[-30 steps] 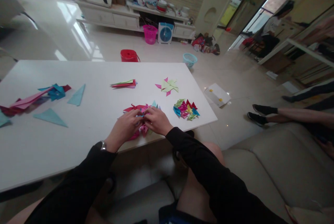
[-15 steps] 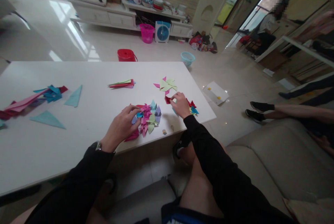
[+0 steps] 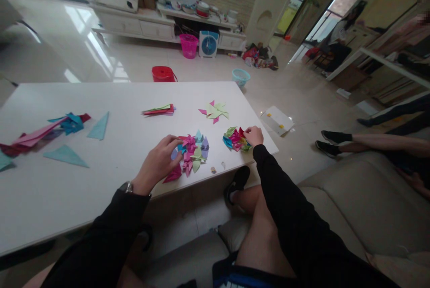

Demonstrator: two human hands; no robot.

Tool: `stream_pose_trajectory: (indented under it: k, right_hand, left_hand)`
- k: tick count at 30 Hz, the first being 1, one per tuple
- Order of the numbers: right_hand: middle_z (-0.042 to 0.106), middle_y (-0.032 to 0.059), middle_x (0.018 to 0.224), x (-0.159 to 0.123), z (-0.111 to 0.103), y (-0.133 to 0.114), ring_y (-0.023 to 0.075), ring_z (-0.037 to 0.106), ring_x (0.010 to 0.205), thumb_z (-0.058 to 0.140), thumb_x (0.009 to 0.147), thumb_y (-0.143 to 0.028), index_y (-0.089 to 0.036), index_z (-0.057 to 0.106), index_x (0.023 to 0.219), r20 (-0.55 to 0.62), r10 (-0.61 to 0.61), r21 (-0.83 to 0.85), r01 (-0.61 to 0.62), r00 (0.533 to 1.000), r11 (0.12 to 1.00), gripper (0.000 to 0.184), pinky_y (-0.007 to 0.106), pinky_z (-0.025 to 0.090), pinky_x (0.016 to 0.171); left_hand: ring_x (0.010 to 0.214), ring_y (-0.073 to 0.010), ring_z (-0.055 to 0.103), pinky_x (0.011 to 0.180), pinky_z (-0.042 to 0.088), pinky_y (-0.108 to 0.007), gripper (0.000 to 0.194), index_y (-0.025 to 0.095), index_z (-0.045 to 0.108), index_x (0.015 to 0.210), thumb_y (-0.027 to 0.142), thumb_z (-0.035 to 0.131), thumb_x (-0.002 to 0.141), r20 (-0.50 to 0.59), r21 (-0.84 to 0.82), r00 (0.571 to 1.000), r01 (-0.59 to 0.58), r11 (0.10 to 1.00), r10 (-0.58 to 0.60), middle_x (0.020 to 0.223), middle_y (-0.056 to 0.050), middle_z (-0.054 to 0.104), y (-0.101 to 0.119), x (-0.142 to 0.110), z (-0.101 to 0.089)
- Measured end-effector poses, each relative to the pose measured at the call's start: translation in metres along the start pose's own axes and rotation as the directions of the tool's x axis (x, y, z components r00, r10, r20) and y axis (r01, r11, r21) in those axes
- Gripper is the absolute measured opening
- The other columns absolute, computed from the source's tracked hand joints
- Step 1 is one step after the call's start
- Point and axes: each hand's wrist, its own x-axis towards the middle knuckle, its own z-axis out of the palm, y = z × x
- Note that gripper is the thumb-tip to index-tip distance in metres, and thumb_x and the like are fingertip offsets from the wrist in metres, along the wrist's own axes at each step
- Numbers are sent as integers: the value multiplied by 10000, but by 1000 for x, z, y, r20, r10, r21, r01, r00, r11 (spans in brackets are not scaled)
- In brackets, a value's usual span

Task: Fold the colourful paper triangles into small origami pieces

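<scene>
My left hand (image 3: 159, 159) rests at the left side of a cluster of folded paper pieces (image 3: 190, 149) in pink, blue, green and purple. Its fingers are curved and parted from the thumb, touching the cluster's edge. A dark pink folded piece (image 3: 172, 174) lies below that hand. At a smaller multicoloured pile of folded paper (image 3: 236, 139), my right hand (image 3: 254, 136) pinches a red folded paper piece (image 3: 246, 131) on the pile's right side. The fingertips partly cover this piece. Behind the two piles sits a light green and pink paper shape (image 3: 217, 110).
A flat paper stack (image 3: 159, 109) lies mid-table. Pale blue triangles (image 3: 66, 156) and a strip-like pink and blue paper heap (image 3: 40, 130) lie on the left. Beyond the white table (image 3: 121, 189) stand a red bucket (image 3: 163, 73) and a blue basket (image 3: 241, 75). People sit at right.
My right hand has moved to the right with the red piece, from beside the cluster to the smaller pile. My left hand has stayed at the cluster.
</scene>
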Motion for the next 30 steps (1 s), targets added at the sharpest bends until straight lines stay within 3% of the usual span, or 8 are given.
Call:
stream_pose_trajectory:
  k: [15, 20, 23, 25, 27, 30]
  right_hand:
    - [694, 106, 1028, 0, 0, -4, 250, 556, 1010, 628, 825, -298, -195, 755, 911, -56, -22, -21, 21, 998, 1000, 185, 333, 448, 844]
    - [685, 99, 996, 0, 3, -15, 257, 566, 998, 609, 813, -315, -199, 730, 885, -102, -126, 19, 129, 987, 991, 182, 351, 452, 865]
    - [681, 99, 975, 0, 5, -30, 267, 574, 980, 602, 790, -294, -200, 724, 909, -111, -234, 55, 241, 966, 969, 194, 369, 453, 870]
    - [681, 102, 974, -2, 6, -44, 273, 580, 973, 600, 788, -298, -203, 723, 918, -108, -300, 81, 309, 948, 948, 203, 380, 453, 873]
    - [683, 101, 986, -7, 6, -60, 275, 585, 984, 593, 795, -303, -207, 722, 900, -100, -357, 109, 367, 929, 924, 193, 386, 451, 893]
    - [686, 90, 992, -18, 8, -82, 272, 589, 987, 590, 800, -307, -211, 721, 885, -90, -421, 150, 430, 903, 890, 183, 390, 447, 921]
  left_hand:
    - [1094, -245, 622, 941, 540, -385, 236, 201, 618, 1139, 239, 507, 934, 11, -2, 1000, 8, 1000, -8, 1165, -97, 608, -6, -6, -8]
    - [1068, -223, 634, 934, 541, -363, 243, 217, 624, 1137, 199, 515, 920, 18, -20, 999, 43, 999, -42, 1139, -81, 612, -7, -9, -11]
    - [1051, -226, 644, 924, 541, -371, 238, 207, 627, 1118, 194, 542, 896, -11, -27, 991, 130, 991, -130, 1134, -87, 633, -19, -10, -13]
    - [1013, -227, 657, 910, 542, -381, 230, 187, 623, 1095, 201, 564, 873, -57, -55, 966, 247, 967, -250, 1115, -93, 659, -36, -11, -17]
    - [973, -226, 671, 895, 540, -383, 250, 168, 613, 1100, 214, 582, 856, -81, -99, 910, 398, 912, -406, 1117, -106, 683, -59, -15, -24]
    - [1003, -234, 678, 910, 515, -361, 315, 148, 599, 1146, 252, 601, 848, -16, -98, 761, 645, 758, -649, 1166, -134, 699, -100, -21, -42]
